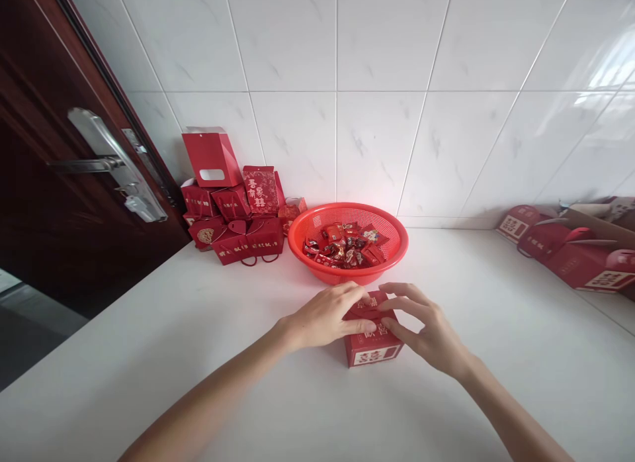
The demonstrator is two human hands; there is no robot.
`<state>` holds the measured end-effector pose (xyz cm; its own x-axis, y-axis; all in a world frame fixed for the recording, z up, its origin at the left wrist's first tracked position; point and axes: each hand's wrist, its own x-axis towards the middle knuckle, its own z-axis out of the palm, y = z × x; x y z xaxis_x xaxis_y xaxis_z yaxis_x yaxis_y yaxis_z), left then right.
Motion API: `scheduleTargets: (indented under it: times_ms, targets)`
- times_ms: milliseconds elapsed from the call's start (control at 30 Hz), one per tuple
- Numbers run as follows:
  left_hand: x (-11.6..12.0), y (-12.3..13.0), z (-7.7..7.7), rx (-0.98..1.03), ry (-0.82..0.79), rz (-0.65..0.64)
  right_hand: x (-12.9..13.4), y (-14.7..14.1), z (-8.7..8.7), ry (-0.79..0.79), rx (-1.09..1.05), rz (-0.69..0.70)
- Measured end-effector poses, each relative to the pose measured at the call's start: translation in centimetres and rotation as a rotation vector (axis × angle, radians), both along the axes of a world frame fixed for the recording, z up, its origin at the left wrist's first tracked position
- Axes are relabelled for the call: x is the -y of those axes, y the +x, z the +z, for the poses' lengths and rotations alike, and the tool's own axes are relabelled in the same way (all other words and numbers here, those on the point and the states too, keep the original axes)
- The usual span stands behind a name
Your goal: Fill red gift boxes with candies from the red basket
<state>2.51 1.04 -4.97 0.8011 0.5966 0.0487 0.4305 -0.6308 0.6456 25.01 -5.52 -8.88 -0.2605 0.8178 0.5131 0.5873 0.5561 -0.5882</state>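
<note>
A small red candy box (pixel 375 343) with pale printed characters stands upright on the white table, just in front of a red plastic basket (pixel 292 240). From the left, my left hand (pixel 333 316) lies over the box's top, its thumb and fingers bent onto the top panels. My right hand (pixel 421 323) comes in from the other side, thumb and fingertips on the right part of the top. Between the hands the top flaps look almost closed, though the fingers partly cover them. Wrapped candies (pixel 347 245) in red and brown wrappers fill the bottom of the basket.
Several red gift boxes (pixel 248 240) are stacked at the back left, against the tiled wall (pixel 292 144). More red boxes (pixel 570 250) lie at the right edge beside a cardboard box (pixel 600 225). A dark wooden door (pixel 40 118) with a metal handle (pixel 89 164) borders the table's left.
</note>
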Motion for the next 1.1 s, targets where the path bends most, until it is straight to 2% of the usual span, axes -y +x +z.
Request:
scheduleTargets:
  times_ms: [200,333,467,600,867,1100]
  targets:
    - [-0.2,0.0,-0.1,0.043,-0.008,-0.009,-1.3,-0.6,4.5,-0.119,0.311,0.134]
    - [-0.2,-0.3,0.4,-0.007,0.023,-0.006,-1.8,-1.6,6.2,-0.149,0.444,0.16]
    - [-0.1,-0.7,1.3,-0.071,0.046,0.011,-2.6,-2.1,7.4,-0.337,0.518,0.169]
    - [0.1,-1.1,2.1,-0.069,0.042,0.012,-3.8,-2.3,8.2,-0.423,0.572,0.194]
    - [0.1,-1.5,3.0,-0.08,0.062,0.054,-4.8,-2.6,7.8,-0.469,0.599,0.205]
    - [0.4,-1.5,2.7,-0.059,0.055,0.016,-4.1,-1.5,9.3,-0.392,0.566,0.224]
